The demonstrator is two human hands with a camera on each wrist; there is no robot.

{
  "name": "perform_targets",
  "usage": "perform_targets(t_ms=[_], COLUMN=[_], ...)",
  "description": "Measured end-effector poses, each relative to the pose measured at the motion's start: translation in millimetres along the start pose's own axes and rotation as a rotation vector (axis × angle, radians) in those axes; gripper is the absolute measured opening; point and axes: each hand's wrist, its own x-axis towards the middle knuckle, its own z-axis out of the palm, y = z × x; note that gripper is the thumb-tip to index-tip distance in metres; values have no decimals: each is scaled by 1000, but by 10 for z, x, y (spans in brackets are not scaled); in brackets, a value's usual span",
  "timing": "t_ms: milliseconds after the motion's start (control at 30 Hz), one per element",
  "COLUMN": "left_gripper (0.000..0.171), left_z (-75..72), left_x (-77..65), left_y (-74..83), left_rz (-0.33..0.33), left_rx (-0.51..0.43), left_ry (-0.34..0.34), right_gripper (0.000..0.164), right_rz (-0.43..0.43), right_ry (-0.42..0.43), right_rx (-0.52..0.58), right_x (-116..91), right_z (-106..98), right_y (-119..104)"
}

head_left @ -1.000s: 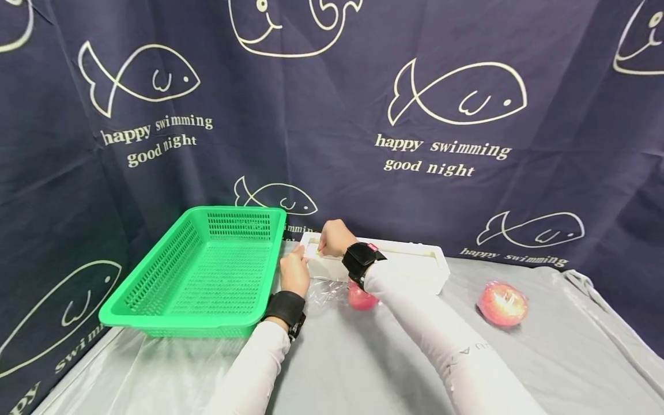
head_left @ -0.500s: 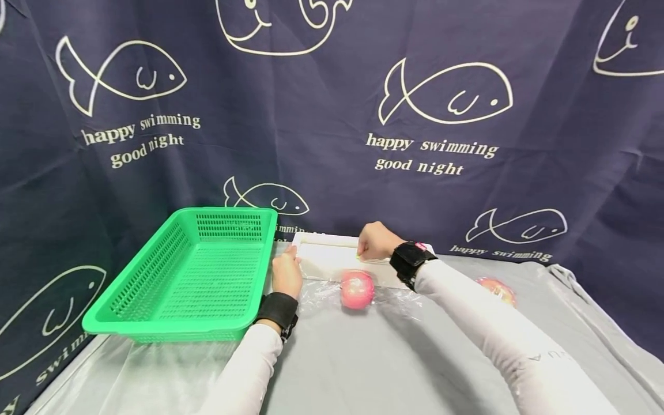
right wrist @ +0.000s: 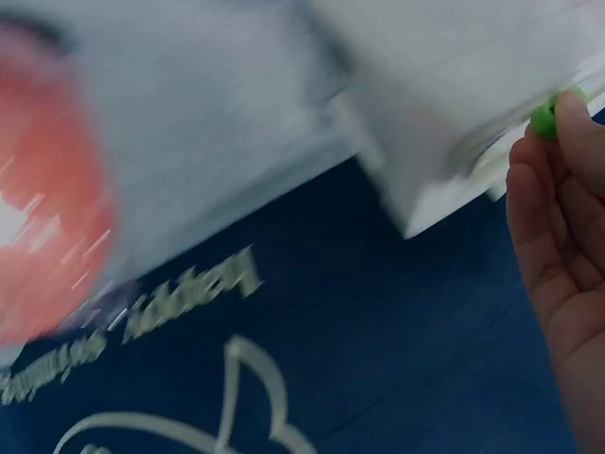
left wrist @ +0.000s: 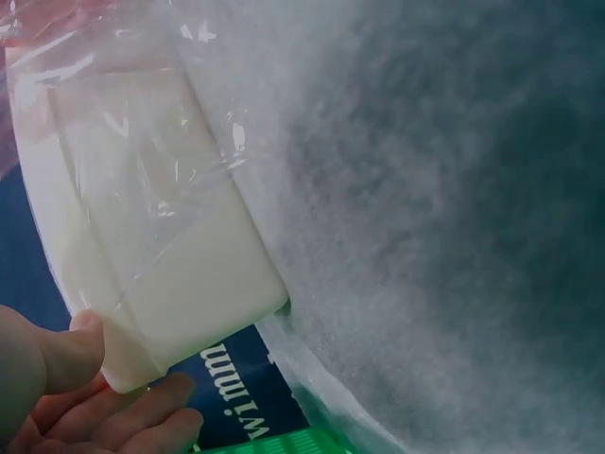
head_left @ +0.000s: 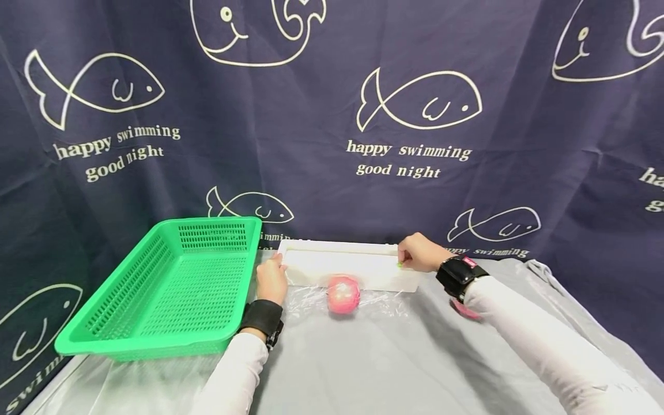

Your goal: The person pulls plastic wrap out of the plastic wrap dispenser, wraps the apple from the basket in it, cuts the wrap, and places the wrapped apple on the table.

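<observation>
A long white film box (head_left: 342, 262) lies at the back of the table. My left hand (head_left: 274, 271) grips its left end; in the left wrist view the thumb and fingers (left wrist: 142, 411) clasp the box corner (left wrist: 170, 284). My right hand (head_left: 404, 259) pinches a small green slider (head_left: 400, 264) near the box's right end, also seen as a slider (right wrist: 543, 118) at a fingertip in the blurred right wrist view. A red apple (head_left: 343, 294) sits on clear film (head_left: 386, 300) drawn out in front of the box.
A green plastic basket (head_left: 155, 288) stands to the left, touching distance from my left hand. A second red apple (head_left: 466, 311) shows partly behind my right wrist. A dark fish-print curtain (head_left: 415, 144) closes off the back. Grey cloth covers the table.
My right hand has slid the green slider along the box from its left end to near its right end. The left hand stayed at the left end. The camera shifted right.
</observation>
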Motion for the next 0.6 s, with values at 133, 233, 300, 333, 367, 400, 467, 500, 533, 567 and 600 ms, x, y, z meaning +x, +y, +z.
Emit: perform_targets(t_ms=[133,233,300,333,367,400,467,500,533,567,600], left_gripper=[28,28,29,29,29,29,29,29,28,28,28], left_z=[-52,-61,-60,-61,-58,-54,-53,-50,-47,-44,-44], left_x=[7,10,15,13,10,8,-3,-12,-21,-30,-37], left_y=[-3,1,6,11,13,18,25,23,24,21,17], left_rz=[1,-9,-14,-16,-24,-26,-33,-37,-38,-38,-37], left_rx=[6,7,7,7,10,11,10,11,14,18,20], left_ry=[-5,-13,-19,-18,-22,-23,-25,-26,-25,-25,-24], right_gripper=[19,19,17,16,15,14,12,10,10,12,16], right_rz=[18,26,38,44,50,60,90,113,129,147,163], right_ry=[22,54,79,90,101,111,139,158,182,209,236], right_rx=[-19,-16,-4,-2,1,0,-22,-38,-54,-70,-84], right_x=[-144,-223,-257,-270,-281,-292,-315,-324,-327,-325,-315], right_z=[-43,-48,-48,-48,-45,-39,-21,-6,7,29,53], right_y=[71,97,92,82,76,69,45,20,-19,-65,-132])
